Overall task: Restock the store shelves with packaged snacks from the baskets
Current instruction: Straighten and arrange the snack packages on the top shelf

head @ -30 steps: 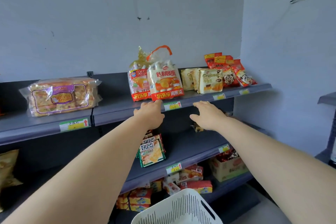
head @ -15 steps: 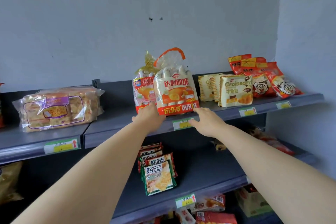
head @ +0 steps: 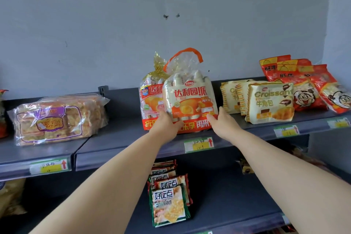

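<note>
My left hand and my right hand are both closed around the lower corners of the front pie bag, a white and orange pack with a clear top and an orange handle loop. The bag stands upright on the top shelf, near its front edge, just above a green price tag. A second pie bag with a gold tie stands right behind it, slightly to the left. Further left on the same shelf lies a clear-wrapped bread pack. To the right stand the croissant packs, and beyond them the red snack bags lean against the wall. On the shelf below, green cracker packs sit in a row between my forearms.
</note>
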